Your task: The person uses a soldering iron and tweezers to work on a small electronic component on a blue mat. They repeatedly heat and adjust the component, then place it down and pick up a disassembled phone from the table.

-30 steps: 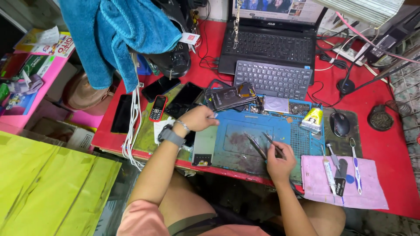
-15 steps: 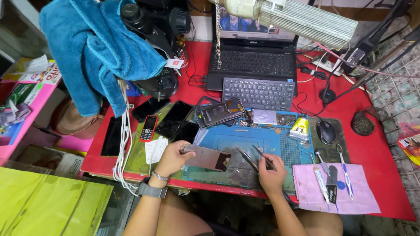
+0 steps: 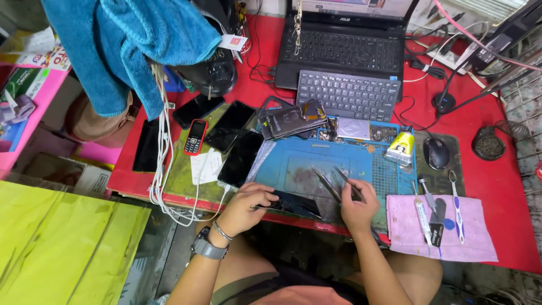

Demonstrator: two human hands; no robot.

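Note:
My left hand (image 3: 247, 204) grips a dark flat phone (image 3: 293, 204) at the near edge of the blue work mat (image 3: 339, 164). A watch and a bracelet sit on that wrist. My right hand (image 3: 358, 208) holds metal tweezers (image 3: 333, 181) whose tips point up and left over the mat. Both hands are close together at the front of the red table (image 3: 502, 186).
Several black phones (image 3: 240, 141) and a red keypad phone (image 3: 195, 136) lie left of the mat. Behind it are a small keyboard (image 3: 348, 95), a laptop (image 3: 344, 45) and a yellow glue tube (image 3: 400, 147). A mouse (image 3: 436, 152) and a pink cloth (image 3: 437, 229) with tools lie right.
My left hand has drawn the dark phone down from the mat's left part to the table's near edge. The right hand with the tweezers has stayed almost still.

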